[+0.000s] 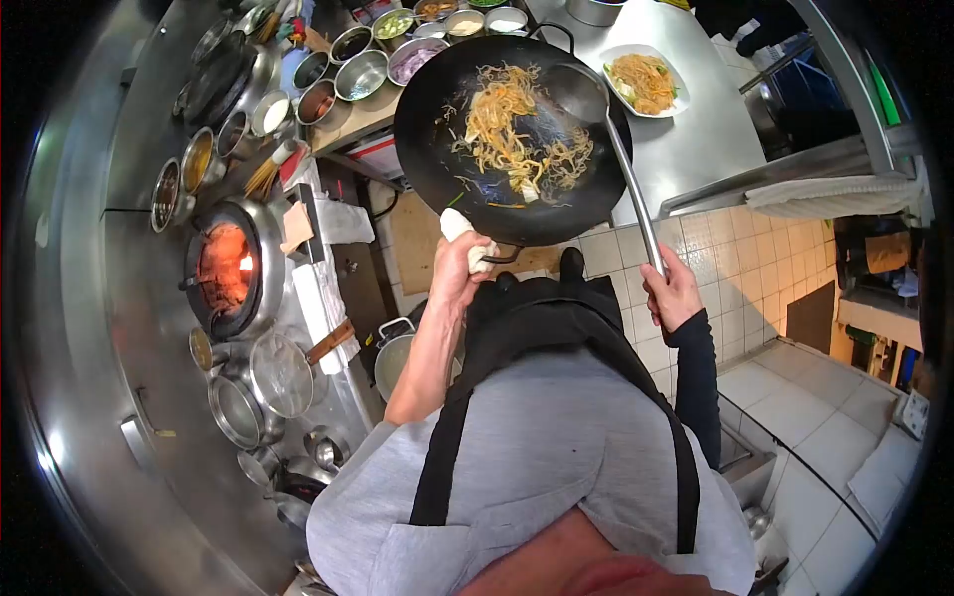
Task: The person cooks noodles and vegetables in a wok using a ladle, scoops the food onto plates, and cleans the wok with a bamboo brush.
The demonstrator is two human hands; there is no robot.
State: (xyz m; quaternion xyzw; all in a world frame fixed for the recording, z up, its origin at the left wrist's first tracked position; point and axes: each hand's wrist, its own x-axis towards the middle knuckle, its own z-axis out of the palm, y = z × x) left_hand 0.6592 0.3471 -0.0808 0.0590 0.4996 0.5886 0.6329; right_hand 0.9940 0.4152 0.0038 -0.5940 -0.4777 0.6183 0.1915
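At twelve o'clock, ahead of the body: a wide, round, black metal wok (417, 139) is seen mouth-up, with thin yellow-brown noodles (500, 114) spread over its floor. Its support underneath is hidden.
Left hand: the left hand (467, 263), between six and seven o'clock of the wok, is closed on a bunched white cloth (457, 225) beside the black near loop handle (507, 255). How much of the loop is gripped cannot be told.
Right hand: the right hand (674, 288), between four and five o'clock outside the rim, is curled around the handle end of a long grey steel ladle (633, 189).
Ladle axis: the long shaft is pointed from the hand toward eleven o'clock; its round bowl is placed over the wok's two o'clock side. Contact with the wall is not resolved.
Wok axis: no long axis is given by the circular mouth; a line is set by the loops, near one at six o'clock, black far loop handle (553, 36) at one.
Wok handling: judged heavy, stiff and probably hot; best held by the near loop through cloth.
Noodle handling: judged light, soft, slippery and easily broken; best scooped from below.
Plate: a white, round-cornered plate (664, 111) bearing similar noodles is noted just beside the rim, at two o'clock.
Burner: an orange-glowing round burner (227, 263) is noted well apart, at eight o'clock.
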